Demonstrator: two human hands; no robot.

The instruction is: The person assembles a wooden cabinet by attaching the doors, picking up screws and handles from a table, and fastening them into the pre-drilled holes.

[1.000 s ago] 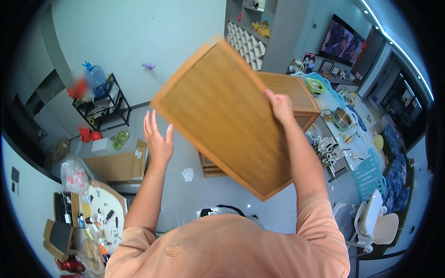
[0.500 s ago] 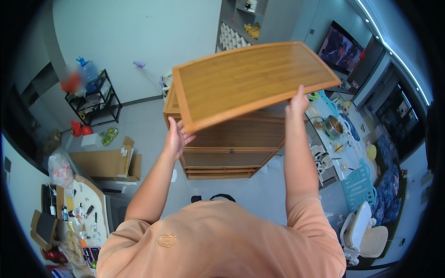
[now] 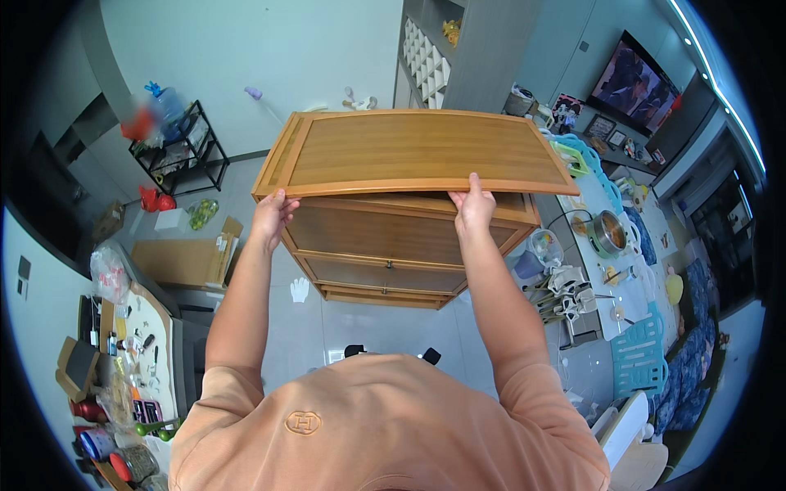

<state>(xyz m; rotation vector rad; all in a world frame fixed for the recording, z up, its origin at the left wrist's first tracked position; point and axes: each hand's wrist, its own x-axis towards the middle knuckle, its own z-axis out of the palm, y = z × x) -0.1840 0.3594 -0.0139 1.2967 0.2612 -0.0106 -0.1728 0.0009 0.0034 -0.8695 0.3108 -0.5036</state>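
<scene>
A framed wooden panel (image 3: pixel 426 151) lies over the top of the wooden cabinet (image 3: pixel 352 233). It sits toward the right, and its right end juts past the cabinet's side. A strip of the cabinet's top shows at the left. My left hand (image 3: pixel 270 219) is closed on the panel's near left corner, thumb on top and fingers curled below. On the near edge, right of the middle, my right hand (image 3: pixel 474 209) grips with its thumb above and fingers under. A dark gap shows beneath the panel beside my right hand, so this edge is raised off the cabinet.
A long table (image 3: pixel 610 323) with a pot (image 3: pixel 607 233) stands to the right. At the left are a black rack (image 3: pixel 184 151), flattened cardboard (image 3: pixel 180 260) and a tool-strewn table (image 3: pixel 155 335). A white glove (image 3: pixel 300 290) lies on the floor near the cabinet. Grey shelving (image 3: pixel 483 65) rises behind.
The panel has come down from a raised, tilted position and now lies nearly level over the cabinet. My right hand has moved left and down with it; my left hand has moved left.
</scene>
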